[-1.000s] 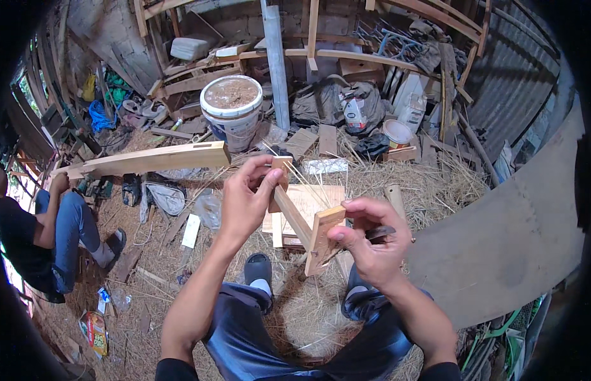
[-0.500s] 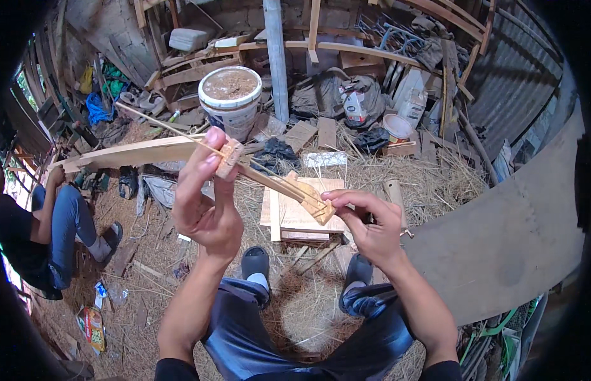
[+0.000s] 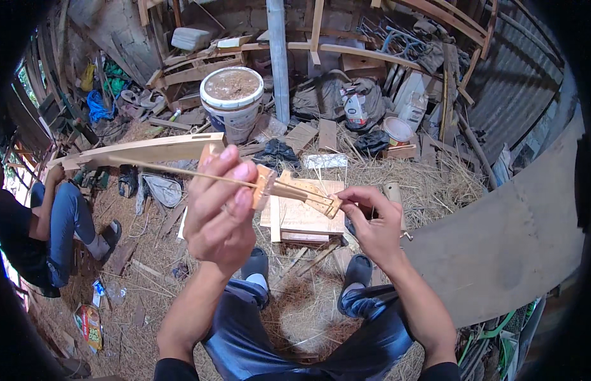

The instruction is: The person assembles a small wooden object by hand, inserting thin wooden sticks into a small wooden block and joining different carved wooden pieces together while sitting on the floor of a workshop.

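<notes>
Both of my hands hold a small wooden piece [image 3: 317, 200] up in front of me, over the low wooden block. It looks like narrow strips that widen into a flat end with small dark marks or holes; its kind I cannot make out. My right hand [image 3: 376, 222] pinches that flat end between thumb and fingertips. My left hand [image 3: 220, 216] has its fingers closed about the other end, beside a small pale wooden block [image 3: 263, 188]. A long thin stick [image 3: 181, 171] runs from this block out to the left past my fingers.
A low wooden block [image 3: 295, 216] stands on the straw-strewn floor before my feet. Beyond it are a white bucket [image 3: 232, 117] and a post [image 3: 278, 63]. A grey sheet [image 3: 492, 247] lies right. At left, another person [image 3: 67, 222] sits by a long board [image 3: 155, 151].
My left hand has moved right and closer along the wooden piece, its fingers more curled. The thin stick has swung lower. My right hand has barely moved.
</notes>
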Motion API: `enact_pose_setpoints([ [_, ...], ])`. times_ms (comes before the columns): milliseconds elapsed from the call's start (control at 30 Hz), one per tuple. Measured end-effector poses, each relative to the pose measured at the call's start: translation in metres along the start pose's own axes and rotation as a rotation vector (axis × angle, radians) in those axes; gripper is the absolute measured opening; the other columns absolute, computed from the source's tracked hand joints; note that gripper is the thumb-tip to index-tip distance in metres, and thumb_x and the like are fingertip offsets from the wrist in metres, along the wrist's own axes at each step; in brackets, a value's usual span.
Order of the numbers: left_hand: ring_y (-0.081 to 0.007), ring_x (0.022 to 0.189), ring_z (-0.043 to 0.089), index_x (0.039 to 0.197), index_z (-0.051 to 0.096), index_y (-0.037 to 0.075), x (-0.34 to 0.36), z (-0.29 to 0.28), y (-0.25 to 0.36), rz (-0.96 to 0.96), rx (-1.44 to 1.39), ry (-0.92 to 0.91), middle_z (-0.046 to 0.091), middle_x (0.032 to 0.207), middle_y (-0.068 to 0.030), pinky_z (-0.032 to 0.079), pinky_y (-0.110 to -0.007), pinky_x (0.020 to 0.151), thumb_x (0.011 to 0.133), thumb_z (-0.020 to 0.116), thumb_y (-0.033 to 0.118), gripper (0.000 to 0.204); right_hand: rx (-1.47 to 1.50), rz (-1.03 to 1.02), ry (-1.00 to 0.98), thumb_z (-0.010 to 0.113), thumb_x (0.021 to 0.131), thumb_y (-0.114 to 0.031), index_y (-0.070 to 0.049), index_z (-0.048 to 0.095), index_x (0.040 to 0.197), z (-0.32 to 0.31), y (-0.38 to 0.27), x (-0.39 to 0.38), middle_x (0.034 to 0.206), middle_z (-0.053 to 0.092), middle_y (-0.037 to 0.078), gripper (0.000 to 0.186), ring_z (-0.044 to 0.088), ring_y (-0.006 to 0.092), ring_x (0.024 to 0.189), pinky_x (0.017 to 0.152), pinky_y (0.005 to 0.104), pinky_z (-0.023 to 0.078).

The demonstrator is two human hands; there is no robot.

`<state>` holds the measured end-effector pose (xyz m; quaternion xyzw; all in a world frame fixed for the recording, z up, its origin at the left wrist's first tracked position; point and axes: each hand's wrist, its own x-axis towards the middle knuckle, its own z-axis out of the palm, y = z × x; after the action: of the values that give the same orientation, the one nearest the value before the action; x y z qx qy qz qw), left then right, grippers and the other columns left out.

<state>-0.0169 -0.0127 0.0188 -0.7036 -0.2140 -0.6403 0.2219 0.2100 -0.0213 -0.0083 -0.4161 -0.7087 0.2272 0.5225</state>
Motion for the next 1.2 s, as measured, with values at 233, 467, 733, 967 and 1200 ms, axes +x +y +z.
enact_pose_setpoints([
  [233,-0.0278,0.103,0.063,0.093,0.059,0.013,0.005,0.001,0.009,0.098,0.074,-0.059,0.069,0.097,-0.002,0.046,-0.041,0.094,0.074,0.073,0.008,0.025,0.296,0.359,-0.078,0.062,0.084,0.0,0.002,0.06,0.102,0.005,0.003,0.002,0.099,0.065,0.006,0.019,0.062,0.0108,0.091,0.074,0.0231,0.051],
  [467,-0.0279,0.105,0.06,0.09,0.057,0.016,0.003,-0.003,0.009,0.098,0.089,-0.159,0.068,0.102,0.0033,0.043,-0.043,0.096,0.07,0.075,0.011,0.028,0.559,0.374,-0.016,0.062,0.085,-0.001,0.002,0.054,0.114,0.006,-0.002,0.004,0.104,0.064,0.014,0.03,0.061,0.0109,0.093,0.076,0.0224,0.051],
  [733,-0.0358,0.103,0.06,0.088,0.054,0.01,-0.002,-0.005,0.006,0.044,-0.041,-0.14,0.067,0.098,-0.006,0.051,-0.049,0.088,0.076,0.069,0.003,0.02,0.533,0.355,0.14,0.062,0.085,0.0,0.003,0.056,0.112,0.002,-0.005,0.007,0.097,0.067,0.012,0.028,0.063,0.0091,0.087,0.074,0.02,0.051],
  [967,-0.0305,0.107,0.059,0.078,0.055,0.008,-0.001,0.001,0.01,0.024,-0.087,-0.147,0.068,0.101,-0.0008,0.049,-0.046,0.094,0.07,0.075,0.006,0.021,0.475,0.336,0.174,0.062,0.085,0.0,0.004,0.059,0.108,0.0,0.001,0.008,0.096,0.067,0.01,0.024,0.063,0.0083,0.085,0.073,0.0193,0.051],
  [1200,-0.0308,0.107,0.06,0.081,0.058,0.008,0.0,0.002,0.009,0.02,-0.065,-0.179,0.068,0.103,-0.0035,0.048,-0.044,0.095,0.071,0.074,0.004,0.019,0.458,0.317,0.154,0.062,0.085,0.0,0.004,0.06,0.109,0.003,0.007,0.007,0.096,0.067,0.01,0.024,0.063,0.0081,0.084,0.072,0.0191,0.05],
])
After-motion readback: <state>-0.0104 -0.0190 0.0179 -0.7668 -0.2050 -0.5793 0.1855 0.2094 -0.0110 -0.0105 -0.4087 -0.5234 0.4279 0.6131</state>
